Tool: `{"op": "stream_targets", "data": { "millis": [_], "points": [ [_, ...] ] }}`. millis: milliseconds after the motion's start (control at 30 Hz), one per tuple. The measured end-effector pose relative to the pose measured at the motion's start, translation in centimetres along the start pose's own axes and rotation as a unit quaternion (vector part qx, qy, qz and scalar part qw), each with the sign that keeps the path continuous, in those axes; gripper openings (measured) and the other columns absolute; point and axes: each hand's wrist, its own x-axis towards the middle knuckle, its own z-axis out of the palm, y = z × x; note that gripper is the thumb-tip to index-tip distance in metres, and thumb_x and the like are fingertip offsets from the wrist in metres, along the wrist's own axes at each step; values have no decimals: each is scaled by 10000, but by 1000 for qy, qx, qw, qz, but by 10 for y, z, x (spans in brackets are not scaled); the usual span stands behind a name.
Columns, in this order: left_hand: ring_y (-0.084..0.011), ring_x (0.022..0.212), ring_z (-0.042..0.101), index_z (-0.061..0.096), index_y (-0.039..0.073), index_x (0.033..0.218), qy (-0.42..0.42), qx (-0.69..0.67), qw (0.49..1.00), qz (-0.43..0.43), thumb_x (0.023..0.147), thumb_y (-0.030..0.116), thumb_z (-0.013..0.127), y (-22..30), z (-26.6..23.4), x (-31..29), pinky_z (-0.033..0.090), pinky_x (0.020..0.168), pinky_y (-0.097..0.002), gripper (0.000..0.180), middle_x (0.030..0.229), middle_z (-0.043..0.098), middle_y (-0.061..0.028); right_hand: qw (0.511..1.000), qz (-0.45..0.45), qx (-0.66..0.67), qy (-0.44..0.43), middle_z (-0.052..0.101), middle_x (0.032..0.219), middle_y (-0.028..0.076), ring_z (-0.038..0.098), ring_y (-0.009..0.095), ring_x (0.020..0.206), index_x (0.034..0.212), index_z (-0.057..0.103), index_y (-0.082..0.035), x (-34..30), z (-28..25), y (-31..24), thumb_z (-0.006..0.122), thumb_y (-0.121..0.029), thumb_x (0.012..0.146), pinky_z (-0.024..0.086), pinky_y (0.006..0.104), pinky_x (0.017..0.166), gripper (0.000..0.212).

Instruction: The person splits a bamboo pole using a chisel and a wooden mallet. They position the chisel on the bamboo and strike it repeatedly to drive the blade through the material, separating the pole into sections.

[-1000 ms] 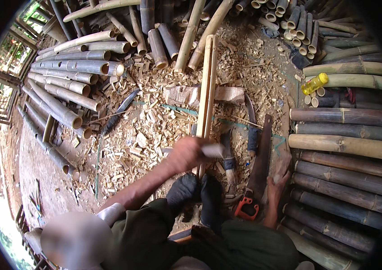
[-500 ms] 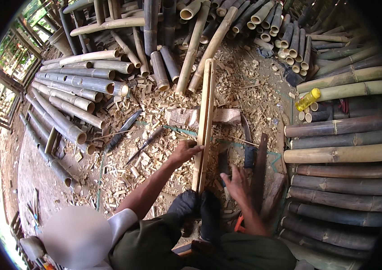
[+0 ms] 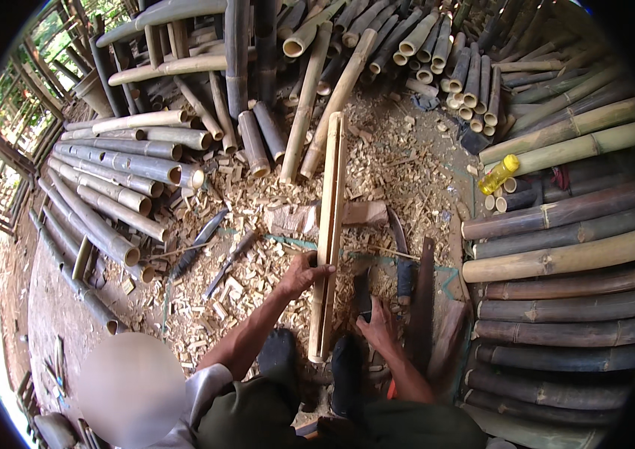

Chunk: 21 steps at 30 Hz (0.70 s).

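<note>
A long pale bamboo piece point(image 3: 329, 202), with a groove along its length, leans across a rough wooden block point(image 3: 291, 220). My left hand point(image 3: 306, 275) is closed around its lower half, the thumb laid over the front. Its near end hangs between my dark-covered feet point(image 3: 346, 374). To the right, my right hand point(image 3: 379, 325) is closed at a dark, flat-bladed tool point(image 3: 362, 283); the fingers partly hide its handle. Beside that hand lie a curved knife with a dark wrapped handle point(image 3: 405, 277) and a long dark saw blade point(image 3: 422, 307).
Wood chips point(image 3: 220, 299) cover the ground. Two more blades lie left, including a dark-handled knife point(image 3: 198, 243). Bamboo poles point(image 3: 119, 176) are piled at left, more point(image 3: 557, 262) at right, others at the back. A yellow bottle point(image 3: 498, 175) rests on the right pile.
The bamboo's near end has come toward me, between my feet, which have parted. My left hand moved nearer with it. My right hand, open before, went left and closed at the dark tool.
</note>
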Motion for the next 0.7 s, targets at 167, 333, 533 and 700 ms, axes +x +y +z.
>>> {"op": "stream_targets", "data": {
  "millis": [167, 333, 533, 700],
  "points": [
    [-184, 1057, 625, 576, -83, 1298, 10, 77, 992, 102, 833, 271, 849, 68, 10, -12, 517, 935, -367, 645, 1150, 685, -127, 965, 56, 252, 55, 634, 966, 209, 620, 383, 933, 1250, 577, 28, -12, -17, 22, 624, -181, 898, 476, 458, 833, 413],
    [-367, 1412, 423, 240, 31, 1576, 36, 112, 951, 286, 673, 465, 940, 179, 0, -48, 389, 1154, -534, 1222, 1517, 433, -256, 875, 75, 461, 124, 649, 910, 91, 625, 190, 754, 1133, 610, -25, -21, -71, -27, 592, -185, 921, 518, 331, 663, 266],
    [-196, 1196, 588, 518, 5, 1404, -38, 62, 944, 323, 845, 248, 842, 306, 22, -69, 465, 1058, -379, 690, 1235, 655, -82, 788, 50, 610, 58, 640, 750, 141, 650, 255, 603, 1155, 538, 2, -48, -198, -91, 495, -217, 942, 557, 382, 582, 308],
    [-200, 1194, 564, 408, -12, 1493, -56, 124, 912, 387, 895, 303, 797, 328, 29, -95, 440, 1070, -380, 779, 1325, 590, -103, 799, -121, 588, 47, 629, 707, 159, 654, 275, 609, 1124, 531, 11, -59, -285, -171, 491, -234, 982, 551, 385, 567, 285]
  ]
}}
